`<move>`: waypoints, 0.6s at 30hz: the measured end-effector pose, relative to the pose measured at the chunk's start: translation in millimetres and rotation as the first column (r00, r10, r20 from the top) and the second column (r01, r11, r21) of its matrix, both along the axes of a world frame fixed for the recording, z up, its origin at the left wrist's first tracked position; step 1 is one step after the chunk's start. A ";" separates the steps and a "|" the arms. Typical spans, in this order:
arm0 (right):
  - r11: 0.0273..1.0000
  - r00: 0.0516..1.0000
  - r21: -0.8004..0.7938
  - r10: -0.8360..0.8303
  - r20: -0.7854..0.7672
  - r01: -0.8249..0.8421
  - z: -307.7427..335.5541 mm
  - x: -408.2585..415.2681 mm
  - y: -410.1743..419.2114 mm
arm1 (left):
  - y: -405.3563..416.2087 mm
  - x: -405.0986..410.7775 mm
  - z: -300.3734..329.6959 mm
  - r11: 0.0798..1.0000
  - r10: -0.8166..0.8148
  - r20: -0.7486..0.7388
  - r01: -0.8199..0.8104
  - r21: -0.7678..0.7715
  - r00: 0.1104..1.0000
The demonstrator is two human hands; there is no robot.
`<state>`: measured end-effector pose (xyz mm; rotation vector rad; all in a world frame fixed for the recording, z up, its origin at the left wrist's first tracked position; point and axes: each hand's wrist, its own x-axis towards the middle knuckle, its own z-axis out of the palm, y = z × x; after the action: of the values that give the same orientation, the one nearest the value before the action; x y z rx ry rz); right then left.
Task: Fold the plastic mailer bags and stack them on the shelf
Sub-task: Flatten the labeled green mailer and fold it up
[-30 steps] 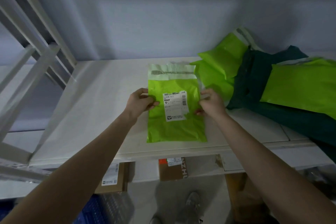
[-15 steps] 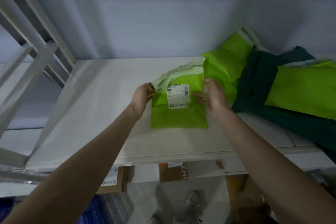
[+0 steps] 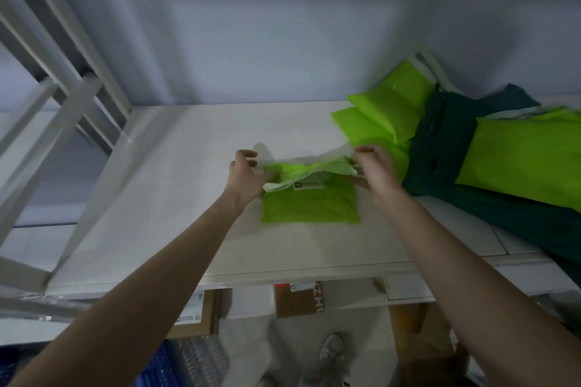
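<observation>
A lime green mailer bag [image 3: 309, 204] lies on the white shelf [image 3: 176, 185], its pale top flap bent over toward me so that only the lower strip of its white label shows. My left hand [image 3: 248, 177] pinches the flap's left end. My right hand [image 3: 375, 166] pinches the flap's right end. Both hands sit at the bag's far edge, one on each side.
A heap of green mailers [image 3: 390, 110], another [image 3: 528, 157] and dark teal bags [image 3: 440, 148] fills the shelf's right side. White frame bars [image 3: 56, 94] rise at the left. Cardboard boxes [image 3: 298, 298] sit under the shelf; a shoe [image 3: 331, 355] shows on the floor.
The bag's top half has been lifted and folded down toward me, covering most of the label. Both hands moved from the bag's sides up to the flap's ends.
</observation>
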<state>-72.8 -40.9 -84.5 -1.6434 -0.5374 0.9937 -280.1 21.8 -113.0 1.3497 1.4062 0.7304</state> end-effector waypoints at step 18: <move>0.956 0.995 -0.285 0.086 0.041 -0.071 13.4 1.8 -22.5 | -19.3 -7.3 5.6 0.991 -0.049 0.017 0.051 -0.123 0.999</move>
<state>-71.0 -63.4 -71.1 -1.9194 -0.5168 1.1289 -287.4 2.5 -107.4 1.2768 1.3787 0.6087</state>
